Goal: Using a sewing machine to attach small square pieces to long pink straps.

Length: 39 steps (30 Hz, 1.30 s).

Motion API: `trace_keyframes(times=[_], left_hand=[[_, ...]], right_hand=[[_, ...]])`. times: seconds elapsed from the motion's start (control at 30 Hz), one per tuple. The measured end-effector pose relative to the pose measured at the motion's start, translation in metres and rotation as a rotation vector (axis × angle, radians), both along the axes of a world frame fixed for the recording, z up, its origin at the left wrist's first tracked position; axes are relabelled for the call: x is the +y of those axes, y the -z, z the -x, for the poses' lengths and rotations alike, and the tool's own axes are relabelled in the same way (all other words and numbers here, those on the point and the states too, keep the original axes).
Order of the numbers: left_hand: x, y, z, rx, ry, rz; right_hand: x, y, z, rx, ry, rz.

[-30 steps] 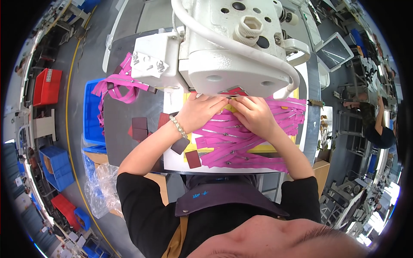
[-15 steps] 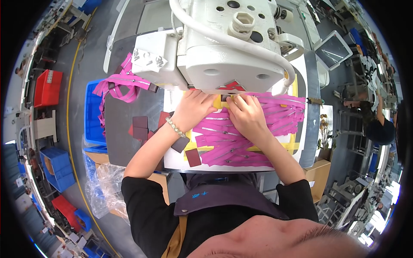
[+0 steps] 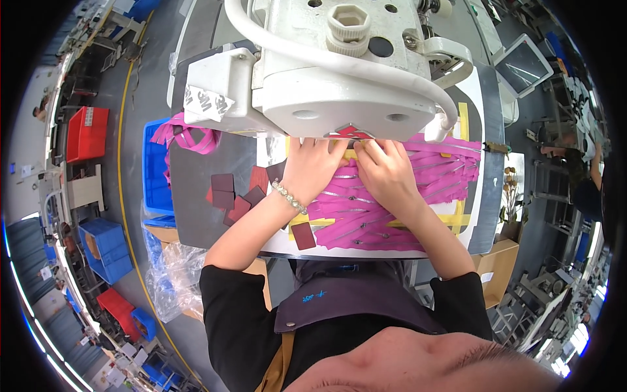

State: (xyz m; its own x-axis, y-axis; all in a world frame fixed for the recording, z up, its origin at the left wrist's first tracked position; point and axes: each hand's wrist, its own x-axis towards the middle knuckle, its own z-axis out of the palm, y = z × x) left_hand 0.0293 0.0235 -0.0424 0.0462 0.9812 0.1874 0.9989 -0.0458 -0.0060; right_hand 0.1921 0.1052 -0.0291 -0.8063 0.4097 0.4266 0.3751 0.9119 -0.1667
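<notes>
My left hand (image 3: 312,163) lies flat under the front of a white sewing machine head (image 3: 333,98), its fingers stretched forward and their tips partly hidden by the machine. Close beside it, my right hand (image 3: 386,171) has bent fingers drawn together. Between the fingertips a small dark piece (image 3: 354,145) shows beside yellow tape; what the right fingers grip is too hidden to name. Pink zippers (image 3: 366,225) with metal teeth are spread in overlapping rows below and right of the hands. By my left wrist lie several dark brown and red square patches (image 3: 223,191).
More pink zippers (image 3: 196,140) hang off the table's left side at a blue bin (image 3: 155,176). Clear plastic wrap (image 3: 173,281) lies lower left. A cardboard box (image 3: 499,271) stands at right, below a tablet-like screen (image 3: 524,68). Another person (image 3: 591,189) is at far right.
The whole view has shifted to the right, and the machine head appears larger. Both hands remain together at the machine; the dark piece between their fingertips is now more covered.
</notes>
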Motion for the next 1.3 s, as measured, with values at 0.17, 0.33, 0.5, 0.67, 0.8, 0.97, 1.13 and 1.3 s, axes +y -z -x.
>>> trace_keyframes(times=[0.17, 0.33, 0.5, 0.67, 0.8, 0.97, 1.13, 1.3], left_hand=[[-0.002, 0.007, 0.0, 0.023, 0.027, -0.066], [-0.007, 0.008, -0.004, 0.044, 0.023, -0.077], [-0.007, 0.008, -0.005, 0.03, 0.036, -0.11], [-0.01, 0.008, -0.004, -0.001, 0.042, -0.107], [-0.01, 0.011, -0.004, 0.001, 0.04, -0.093], [-0.01, 0.007, -0.007, 0.006, 0.012, -0.105], [-0.009, 0.012, -0.007, 0.0, 0.008, -0.091], [-0.007, 0.01, -0.005, 0.001, 0.025, -0.121]], right_hand=[[0.0, 0.003, -0.001, 0.007, 0.001, 0.006], [-0.001, 0.001, 0.0, -0.015, 0.008, -0.001], [-0.002, 0.001, -0.001, -0.016, 0.018, -0.004], [-0.002, 0.001, -0.001, -0.011, 0.018, 0.051], [-0.001, 0.003, -0.002, -0.004, 0.022, 0.05], [-0.002, 0.003, -0.003, -0.027, 0.013, 0.053], [-0.001, 0.004, -0.002, -0.019, 0.016, 0.061], [0.0, 0.003, 0.0, -0.019, 0.028, 0.057]])
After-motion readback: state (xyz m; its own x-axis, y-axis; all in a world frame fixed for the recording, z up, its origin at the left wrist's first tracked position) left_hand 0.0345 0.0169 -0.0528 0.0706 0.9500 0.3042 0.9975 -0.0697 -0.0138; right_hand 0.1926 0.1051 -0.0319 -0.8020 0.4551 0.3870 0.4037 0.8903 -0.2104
